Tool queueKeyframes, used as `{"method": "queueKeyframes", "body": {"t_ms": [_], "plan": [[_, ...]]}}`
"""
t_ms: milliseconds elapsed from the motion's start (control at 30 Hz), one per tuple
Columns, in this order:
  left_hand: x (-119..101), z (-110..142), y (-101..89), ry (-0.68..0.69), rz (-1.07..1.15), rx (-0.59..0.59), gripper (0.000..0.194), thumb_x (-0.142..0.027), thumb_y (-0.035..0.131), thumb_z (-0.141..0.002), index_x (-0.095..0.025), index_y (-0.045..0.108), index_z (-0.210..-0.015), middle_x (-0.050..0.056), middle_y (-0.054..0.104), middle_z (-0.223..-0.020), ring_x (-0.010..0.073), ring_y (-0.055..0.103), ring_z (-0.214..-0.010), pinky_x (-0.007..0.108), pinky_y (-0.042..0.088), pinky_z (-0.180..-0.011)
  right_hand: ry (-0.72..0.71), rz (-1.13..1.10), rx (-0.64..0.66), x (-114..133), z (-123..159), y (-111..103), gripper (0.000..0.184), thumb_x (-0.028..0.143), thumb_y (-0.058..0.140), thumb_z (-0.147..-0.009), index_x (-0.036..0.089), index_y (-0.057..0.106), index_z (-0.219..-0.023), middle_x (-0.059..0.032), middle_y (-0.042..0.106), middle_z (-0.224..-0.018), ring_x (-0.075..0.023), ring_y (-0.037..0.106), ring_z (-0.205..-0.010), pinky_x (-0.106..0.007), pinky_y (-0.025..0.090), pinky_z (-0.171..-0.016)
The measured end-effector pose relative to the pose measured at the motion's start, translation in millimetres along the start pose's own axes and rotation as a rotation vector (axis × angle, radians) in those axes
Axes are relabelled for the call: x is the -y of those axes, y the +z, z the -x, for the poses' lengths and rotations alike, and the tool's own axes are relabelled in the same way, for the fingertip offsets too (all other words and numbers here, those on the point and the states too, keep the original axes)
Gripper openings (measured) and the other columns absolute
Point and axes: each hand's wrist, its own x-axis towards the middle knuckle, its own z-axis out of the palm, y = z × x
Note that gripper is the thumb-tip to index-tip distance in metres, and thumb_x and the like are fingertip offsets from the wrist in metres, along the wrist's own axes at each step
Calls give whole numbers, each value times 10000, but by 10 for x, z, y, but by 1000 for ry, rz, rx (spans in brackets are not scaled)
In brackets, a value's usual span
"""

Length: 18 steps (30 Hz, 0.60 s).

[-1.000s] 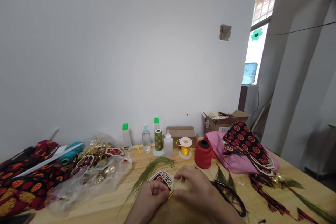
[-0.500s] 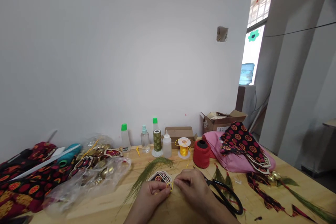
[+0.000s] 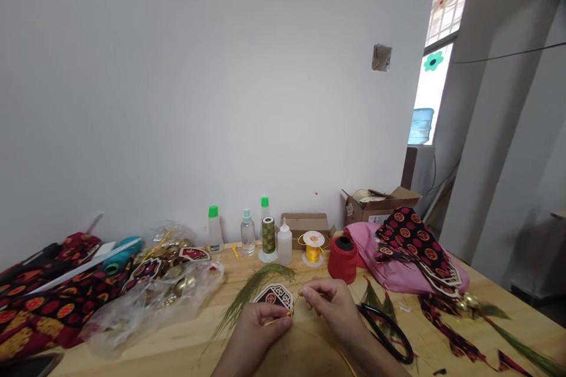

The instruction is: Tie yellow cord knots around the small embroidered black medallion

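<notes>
Low in the middle of the head view, my left hand [image 3: 260, 327] is closed on a small black, red and white patterned patch [image 3: 275, 296] and pinches a loop of yellow cord [image 3: 277, 318] at its lower edge. My right hand [image 3: 329, 304] sits just right of it, fingertips pinched on the same yellow cord where it runs up from the patch. A bundle of green threads [image 3: 252, 291] lies under and left of the patch. Black-handled scissors [image 3: 388, 330] lie right of my right hand.
On the wooden table [image 3: 186, 344]: a red thread cone [image 3: 342, 259], a yellow cord spool [image 3: 312, 248], a green spool [image 3: 267, 237], small glue bottles [image 3: 214, 230], a plastic bag of brass bells [image 3: 168, 291], patterned fabric [image 3: 39, 306] left, pink cloth [image 3: 389, 271] right, cardboard boxes [image 3: 380, 203] behind.
My right hand has lifted slightly up and right from the patch, drawing the yellow cord out taut. My left hand stays on the patch. The view has shifted a little.
</notes>
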Motion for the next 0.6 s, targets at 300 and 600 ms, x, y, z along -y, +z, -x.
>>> {"method": "queueKeyframes", "body": {"t_ms": [300, 600], "plan": [[0, 16, -15, 48, 91, 83, 225, -331, 622, -577, -131, 690, -655, 7, 647, -562, 131, 502, -541, 213, 366, -558, 144, -549, 97, -20, 3, 35, 216, 336, 571, -674, 123, 596, -647, -20, 559, -608, -104, 497, -572, -230, 384, -583], [75, -17, 27, 78, 308, 160, 231, -311, 619, -614, -113, 682, -714, 10, 613, -542, 80, 427, -491, 182, 291, -490, 239, -948, 102, -2, 2, 7, 96, 208, 539, -728, 140, 533, -661, -7, 578, -640, -109, 557, -604, -268, 397, -659]]}}
